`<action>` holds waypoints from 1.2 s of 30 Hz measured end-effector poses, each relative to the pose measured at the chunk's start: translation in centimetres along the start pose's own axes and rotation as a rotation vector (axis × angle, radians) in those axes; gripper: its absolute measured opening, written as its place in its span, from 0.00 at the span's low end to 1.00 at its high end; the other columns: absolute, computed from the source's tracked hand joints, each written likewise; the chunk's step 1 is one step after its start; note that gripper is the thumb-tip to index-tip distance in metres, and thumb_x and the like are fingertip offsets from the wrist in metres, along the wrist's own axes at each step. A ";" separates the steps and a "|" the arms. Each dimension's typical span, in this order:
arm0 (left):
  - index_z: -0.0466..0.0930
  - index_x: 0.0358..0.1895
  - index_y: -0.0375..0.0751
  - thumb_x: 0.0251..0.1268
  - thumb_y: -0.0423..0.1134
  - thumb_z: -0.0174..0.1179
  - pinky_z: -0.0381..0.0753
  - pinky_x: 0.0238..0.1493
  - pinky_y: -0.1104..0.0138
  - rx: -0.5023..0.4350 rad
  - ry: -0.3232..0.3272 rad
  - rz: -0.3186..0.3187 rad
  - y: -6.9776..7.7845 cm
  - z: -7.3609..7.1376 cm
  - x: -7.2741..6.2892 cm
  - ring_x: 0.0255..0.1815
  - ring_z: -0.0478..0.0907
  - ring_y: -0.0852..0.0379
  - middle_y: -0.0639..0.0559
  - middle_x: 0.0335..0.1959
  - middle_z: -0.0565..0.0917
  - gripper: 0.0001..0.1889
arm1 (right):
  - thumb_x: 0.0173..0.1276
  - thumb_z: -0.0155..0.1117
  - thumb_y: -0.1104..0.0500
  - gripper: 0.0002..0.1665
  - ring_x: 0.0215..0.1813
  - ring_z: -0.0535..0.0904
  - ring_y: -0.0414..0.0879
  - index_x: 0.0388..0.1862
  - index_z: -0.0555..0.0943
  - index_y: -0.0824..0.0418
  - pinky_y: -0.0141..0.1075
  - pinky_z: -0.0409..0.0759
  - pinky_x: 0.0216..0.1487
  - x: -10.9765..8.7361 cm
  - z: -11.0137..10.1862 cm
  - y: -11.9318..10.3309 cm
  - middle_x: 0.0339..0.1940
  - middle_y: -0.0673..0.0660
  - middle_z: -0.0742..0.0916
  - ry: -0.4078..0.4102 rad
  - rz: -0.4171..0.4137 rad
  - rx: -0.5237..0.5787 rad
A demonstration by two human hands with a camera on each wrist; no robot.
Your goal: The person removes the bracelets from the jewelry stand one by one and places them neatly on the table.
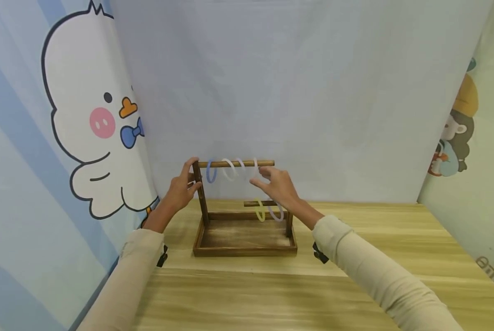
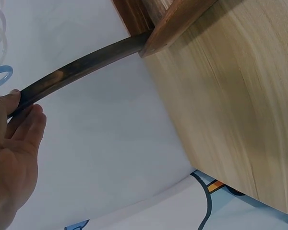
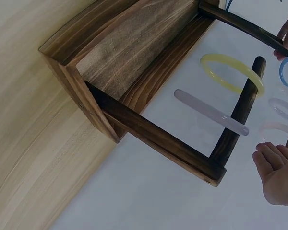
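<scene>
A dark wooden rack (image 1: 244, 252) with a tray base and two horizontal bars stands on the table. At its upper left corner, my left hand (image 1: 182, 191) grips the top of the tall post (image 2: 81, 67), thumb on one side and fingers on the other. A blue ring (image 1: 211, 172), a white ring (image 1: 229, 170) and pale rings hang along the upper bar (image 1: 266, 163). Near that bar's free end, my right hand (image 1: 281, 184) has its thumb and fingers apart around a pale pinkish ring (image 3: 274, 125). From the lower bar (image 3: 242, 112) hang a yellow ring (image 3: 221, 60) and a lilac ring (image 3: 209, 111).
The rack sits toward the back of the wood-grain table (image 1: 238, 299). Close behind it hangs a plain pale curtain (image 1: 292, 92). A printed cartoon curtain (image 1: 77, 92) borders the left side, and another printed panel (image 1: 470, 184) stands at the right.
</scene>
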State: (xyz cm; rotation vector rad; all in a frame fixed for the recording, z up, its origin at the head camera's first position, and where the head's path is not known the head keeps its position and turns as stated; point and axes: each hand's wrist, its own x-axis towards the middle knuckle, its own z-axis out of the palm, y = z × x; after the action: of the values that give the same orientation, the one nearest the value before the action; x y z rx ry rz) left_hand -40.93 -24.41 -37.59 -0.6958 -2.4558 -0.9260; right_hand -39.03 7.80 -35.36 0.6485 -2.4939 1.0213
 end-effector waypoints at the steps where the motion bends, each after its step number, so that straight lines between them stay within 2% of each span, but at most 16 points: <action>1: 0.50 0.80 0.43 0.74 0.24 0.60 0.84 0.60 0.47 -0.006 -0.001 -0.007 0.0 0.0 0.0 0.59 0.82 0.30 0.24 0.56 0.83 0.38 | 0.73 0.71 0.48 0.34 0.62 0.85 0.56 0.68 0.78 0.68 0.48 0.85 0.61 0.0 0.1 0.1 0.64 0.65 0.85 0.002 0.002 0.000; 4: 0.50 0.80 0.43 0.74 0.24 0.61 0.85 0.57 0.47 -0.015 -0.004 -0.022 0.1 0.1 0.1 0.57 0.84 0.31 0.24 0.56 0.82 0.39 | 0.73 0.71 0.48 0.33 0.61 0.85 0.56 0.67 0.79 0.68 0.47 0.85 0.60 0.1 0.4 0.1 0.63 0.65 0.86 0.013 0.003 0.000; 10: 0.50 0.79 0.42 0.74 0.24 0.60 0.86 0.55 0.46 -0.014 -0.019 -0.009 0.0 0.5 0.3 0.55 0.84 0.30 0.24 0.55 0.83 0.38 | 0.75 0.70 0.52 0.25 0.57 0.88 0.56 0.62 0.82 0.68 0.47 0.87 0.57 0.0 0.6 0.1 0.56 0.66 0.88 0.072 -0.010 0.013; 17: 0.50 0.79 0.43 0.74 0.24 0.60 0.86 0.54 0.46 0.004 -0.018 -0.004 -0.1 0.4 0.2 0.55 0.84 0.30 0.24 0.54 0.83 0.38 | 0.78 0.65 0.60 0.16 0.53 0.89 0.56 0.57 0.83 0.70 0.43 0.88 0.54 0.1 0.9 0.2 0.50 0.67 0.90 0.110 -0.045 0.111; 26: 0.48 0.80 0.45 0.75 0.24 0.60 0.86 0.55 0.46 0.021 -0.026 -0.009 -0.3 0.1 0.2 0.55 0.84 0.30 0.24 0.55 0.83 0.39 | 0.79 0.64 0.59 0.18 0.52 0.90 0.56 0.59 0.83 0.70 0.46 0.89 0.52 -0.1 0.5 0.3 0.48 0.67 0.90 0.129 -0.008 0.151; 29: 0.48 0.80 0.45 0.75 0.25 0.60 0.86 0.54 0.46 0.019 -0.030 -0.013 -0.3 0.0 0.3 0.55 0.84 0.30 0.24 0.55 0.83 0.39 | 0.79 0.64 0.60 0.18 0.50 0.90 0.55 0.59 0.82 0.72 0.47 0.90 0.48 -0.2 0.3 0.4 0.46 0.66 0.91 0.150 -0.006 0.160; 31: 0.47 0.81 0.45 0.75 0.25 0.60 0.86 0.55 0.45 0.015 -0.033 -0.016 -0.3 0.0 0.3 0.55 0.84 0.29 0.24 0.56 0.82 0.40 | 0.78 0.65 0.61 0.18 0.47 0.91 0.56 0.59 0.82 0.73 0.46 0.91 0.41 -0.3 0.1 0.4 0.43 0.66 0.91 0.168 -0.008 0.168; 36: 0.43 0.84 0.48 0.75 0.25 0.59 0.86 0.54 0.44 0.027 -0.035 -0.008 -0.7 -0.1 0.3 0.55 0.83 0.28 0.22 0.58 0.81 0.43 | 0.78 0.65 0.61 0.19 0.42 0.92 0.55 0.60 0.82 0.73 0.39 0.84 0.28 -0.2 -0.3 0.5 0.41 0.65 0.92 0.187 0.006 0.162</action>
State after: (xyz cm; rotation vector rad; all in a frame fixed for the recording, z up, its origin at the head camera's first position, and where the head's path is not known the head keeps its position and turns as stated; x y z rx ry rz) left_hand -41.58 -24.80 -37.70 -0.6989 -2.4993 -0.8886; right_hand -39.14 8.41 -35.53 0.5646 -2.2702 1.2363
